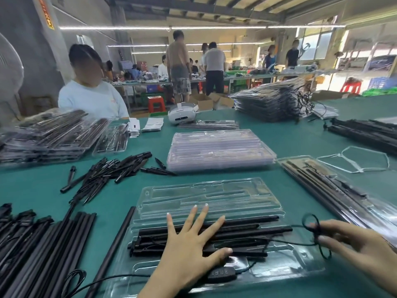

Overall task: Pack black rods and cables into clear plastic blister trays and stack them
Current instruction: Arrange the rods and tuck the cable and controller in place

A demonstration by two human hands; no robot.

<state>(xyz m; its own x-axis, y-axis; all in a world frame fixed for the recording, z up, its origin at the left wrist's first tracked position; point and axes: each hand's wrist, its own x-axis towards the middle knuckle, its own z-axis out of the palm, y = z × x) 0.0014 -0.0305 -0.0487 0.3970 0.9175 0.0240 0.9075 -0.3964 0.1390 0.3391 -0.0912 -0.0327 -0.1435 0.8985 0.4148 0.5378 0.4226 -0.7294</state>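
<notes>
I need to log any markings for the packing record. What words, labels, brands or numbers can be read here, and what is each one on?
No text can be read.
Orange sign on the pillar: dark characters, too blurred to read.
White cards on the green table: print too small to read.
Black controller in the open blister tray: raised marks, not legible.
</notes>
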